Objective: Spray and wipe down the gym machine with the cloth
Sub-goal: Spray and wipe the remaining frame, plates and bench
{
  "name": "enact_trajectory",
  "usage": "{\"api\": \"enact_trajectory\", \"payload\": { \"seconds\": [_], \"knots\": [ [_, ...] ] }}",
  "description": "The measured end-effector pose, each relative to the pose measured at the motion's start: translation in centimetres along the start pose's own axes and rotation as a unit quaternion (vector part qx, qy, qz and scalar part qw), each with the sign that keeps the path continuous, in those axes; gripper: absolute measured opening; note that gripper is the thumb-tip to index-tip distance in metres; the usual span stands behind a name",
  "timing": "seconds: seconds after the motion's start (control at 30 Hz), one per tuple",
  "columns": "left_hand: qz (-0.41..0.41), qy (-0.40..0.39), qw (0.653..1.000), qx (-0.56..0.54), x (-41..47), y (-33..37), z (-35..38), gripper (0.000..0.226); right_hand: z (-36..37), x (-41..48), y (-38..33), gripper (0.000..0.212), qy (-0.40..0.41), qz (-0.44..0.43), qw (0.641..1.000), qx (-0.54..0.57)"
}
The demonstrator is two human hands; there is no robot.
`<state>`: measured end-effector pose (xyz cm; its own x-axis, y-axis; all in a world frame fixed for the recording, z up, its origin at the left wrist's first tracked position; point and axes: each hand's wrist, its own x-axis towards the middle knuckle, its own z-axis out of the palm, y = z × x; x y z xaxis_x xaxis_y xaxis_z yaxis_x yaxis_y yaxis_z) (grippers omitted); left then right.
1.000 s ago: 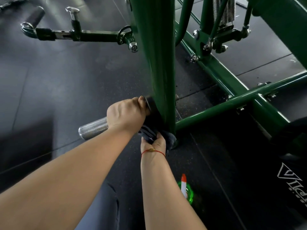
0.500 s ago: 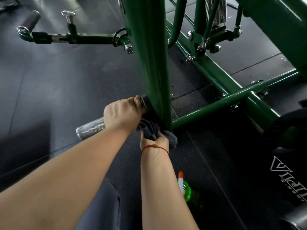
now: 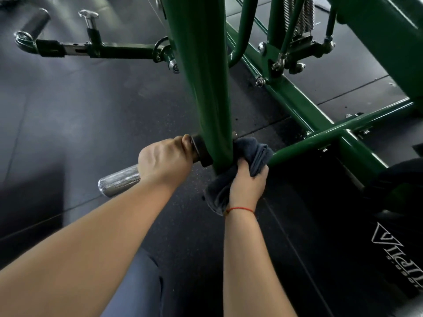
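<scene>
Glossy green steel post (image 3: 206,92), left hand (image 3: 163,163) clenched round knurled chrome handle (image 3: 120,181) left of it, right hand (image 3: 248,181) gripping bunched dark terry cloth (image 3: 254,152) against its base

One head-worn camera looks forward and steeply down. The glossy green steel post (image 3: 206,88) stands close before it.

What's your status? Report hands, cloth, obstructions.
Left hand grips the steel handle. Right hand grips the cloth against the green post, low down. Cross tube close beside the cloth.
</scene>
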<state>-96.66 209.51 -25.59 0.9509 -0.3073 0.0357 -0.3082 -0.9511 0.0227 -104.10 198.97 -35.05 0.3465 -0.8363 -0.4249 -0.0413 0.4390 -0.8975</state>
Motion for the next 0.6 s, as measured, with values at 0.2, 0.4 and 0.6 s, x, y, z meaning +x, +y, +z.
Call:
{"api": "enact_trajectory", "payload": {
  "seconds": [0.2,0.4,0.6],
  "knots": [
    [-0.007,0.001,1.000,-0.006,0.4,-0.1,0.5,0.045,-0.3,5.5,1.5,0.009,-0.112,0.111,0.979,-0.129],
    [-0.013,-0.001,1.000,0.005,0.3,0.0,0.4,0.049,0.2,4.6,4.0,0.044,-0.026,0.111,0.973,-0.201],
    [-0.010,0.000,1.000,0.015,0.2,0.1,0.3,0.049,0.1,1.4,6.9,0.061,0.106,0.274,0.955,0.040]
  ]
}}
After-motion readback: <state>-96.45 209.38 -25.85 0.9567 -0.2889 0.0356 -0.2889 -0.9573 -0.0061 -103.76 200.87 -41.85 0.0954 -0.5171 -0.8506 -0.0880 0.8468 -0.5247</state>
